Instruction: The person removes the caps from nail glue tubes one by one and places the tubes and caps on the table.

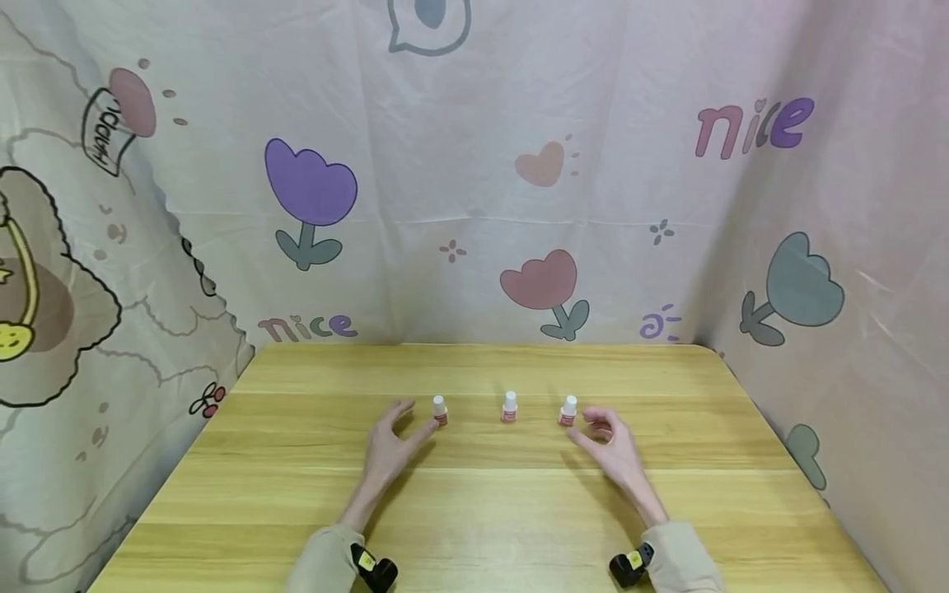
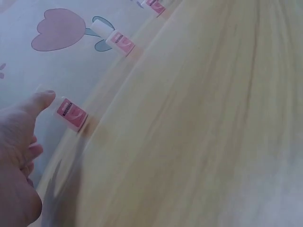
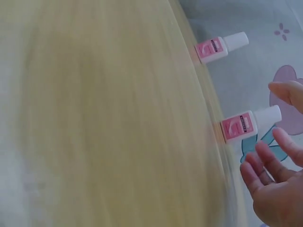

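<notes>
Three small white bottles with pink labels and white caps stand upright in a row on the wooden table. My left hand (image 1: 389, 449) is spread beside the left bottle (image 1: 441, 410); in the left wrist view its thumb overlaps that bottle's (image 2: 72, 114) cap, and whether they touch I cannot tell. On the other side, my right hand (image 1: 614, 447) is beside the right bottle (image 1: 567, 411), thumb and fingers parted. The right wrist view has this bottle (image 3: 240, 126) between thumb and fingers, with gaps visible. Between the two stands the middle bottle (image 1: 509, 407), touched by neither hand.
The wooden table (image 1: 489, 511) ends at a patterned cloth (image 1: 437, 165) that hangs behind it and along both sides. Small black cameras are strapped at the left cuff (image 1: 376, 570) and the right cuff (image 1: 630, 567).
</notes>
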`<state>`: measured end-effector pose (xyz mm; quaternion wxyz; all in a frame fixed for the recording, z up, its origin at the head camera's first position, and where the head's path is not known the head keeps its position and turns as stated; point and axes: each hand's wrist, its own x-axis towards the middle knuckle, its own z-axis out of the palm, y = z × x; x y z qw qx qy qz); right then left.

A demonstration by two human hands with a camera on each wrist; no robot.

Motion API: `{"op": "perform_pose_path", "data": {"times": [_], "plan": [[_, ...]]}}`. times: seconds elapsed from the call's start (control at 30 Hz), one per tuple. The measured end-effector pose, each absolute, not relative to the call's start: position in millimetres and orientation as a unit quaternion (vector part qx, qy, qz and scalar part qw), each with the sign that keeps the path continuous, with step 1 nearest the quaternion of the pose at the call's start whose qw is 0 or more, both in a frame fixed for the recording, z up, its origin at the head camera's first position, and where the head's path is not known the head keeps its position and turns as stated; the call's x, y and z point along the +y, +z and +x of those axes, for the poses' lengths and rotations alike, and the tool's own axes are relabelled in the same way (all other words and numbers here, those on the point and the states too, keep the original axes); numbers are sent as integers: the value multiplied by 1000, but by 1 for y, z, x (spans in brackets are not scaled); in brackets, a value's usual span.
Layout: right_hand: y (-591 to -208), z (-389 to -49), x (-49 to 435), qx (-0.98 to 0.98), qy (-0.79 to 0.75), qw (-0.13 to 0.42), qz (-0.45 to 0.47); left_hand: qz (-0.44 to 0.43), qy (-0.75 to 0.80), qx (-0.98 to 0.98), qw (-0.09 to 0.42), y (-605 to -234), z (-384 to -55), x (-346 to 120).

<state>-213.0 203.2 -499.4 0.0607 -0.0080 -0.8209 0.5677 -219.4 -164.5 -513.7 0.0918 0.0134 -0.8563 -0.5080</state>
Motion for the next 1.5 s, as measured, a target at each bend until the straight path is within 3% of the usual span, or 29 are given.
{"op": "perform_pose_path", "data": {"times": [0.27, 0.83, 1.5], "plan": [[-505, -212, 196, -762, 642, 71, 42, 3, -545, -831, 114, -516, -229, -158], [-506, -208, 183, -745, 662, -54, 63, -29, -554, -826, 105, -520, -250, -150], [-508, -210, 164, -730, 670, -65, 121, -18, -528, -839, 130, -521, -250, -143]]}}
